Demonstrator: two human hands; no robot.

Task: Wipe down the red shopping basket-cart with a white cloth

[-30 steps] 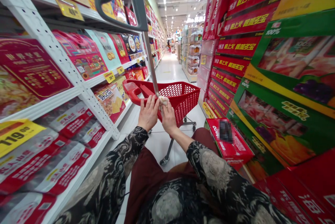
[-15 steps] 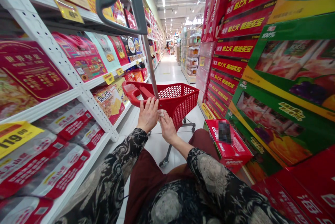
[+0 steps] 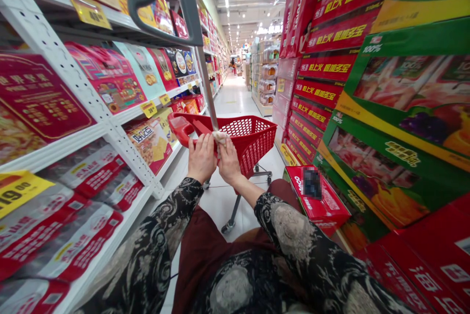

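A red trolley basket (image 3: pixel 253 140) with a grid of holes stands in front of me on a wheeled metal frame. My left hand (image 3: pixel 201 157) lies against its near side, fingers stretched out and close together at the rim; the thumb is hidden. Beside it, my right hand (image 3: pixel 229 162) presses a crumpled white cloth or tissue (image 3: pixel 220 136) onto the rim by the foot of the metal pole (image 3: pixel 208 86). The fingers cover part of the cloth. At the pole's top is a grey loop handle (image 3: pixel 194 11).
White shelves (image 3: pixel 106 130) with packaged food run along the left. On the right rise stacked red drink cartons (image 3: pixel 323 91) and green boxes (image 3: pixel 396 143). A red box (image 3: pixel 330 209) with a blurred dark object on top sits by my right knee. The tiled aisle (image 3: pixel 235 94) leads ahead.
My right hand has moved up and slightly left with the cloth, from below the rim to the pole's foot. My left hand has slid a little left and down along the basket.
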